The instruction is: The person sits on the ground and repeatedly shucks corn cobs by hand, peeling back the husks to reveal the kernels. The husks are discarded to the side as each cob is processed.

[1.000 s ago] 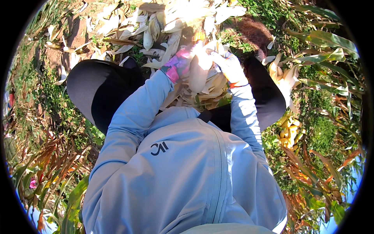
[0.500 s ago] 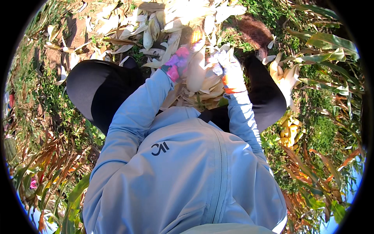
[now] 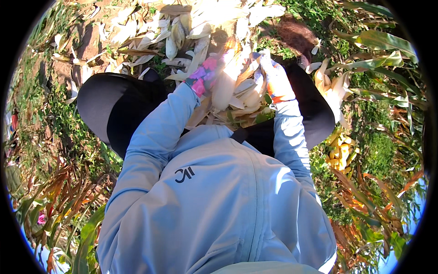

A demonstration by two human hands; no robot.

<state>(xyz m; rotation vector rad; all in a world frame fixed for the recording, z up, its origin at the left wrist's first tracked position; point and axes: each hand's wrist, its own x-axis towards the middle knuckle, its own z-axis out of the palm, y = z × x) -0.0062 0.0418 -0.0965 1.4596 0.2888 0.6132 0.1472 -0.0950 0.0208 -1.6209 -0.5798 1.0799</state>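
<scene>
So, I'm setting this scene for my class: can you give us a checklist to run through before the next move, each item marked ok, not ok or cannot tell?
1. Left hand on the ear of corn: ok, it holds the ear's side.
2. Patterned gloves on both hands: ok.
3. Right hand gripping husk: cannot tell, bright glare washes out its fingertips.
4. Husk all off the ear: not ok, pale husk covers the end nearer the body.
5. Space between the legs free of loose husks: not ok, they lie heaped there.
6. Yellow cobs apart from the husk heap: ok, they lie beyond the right leg.
</scene>
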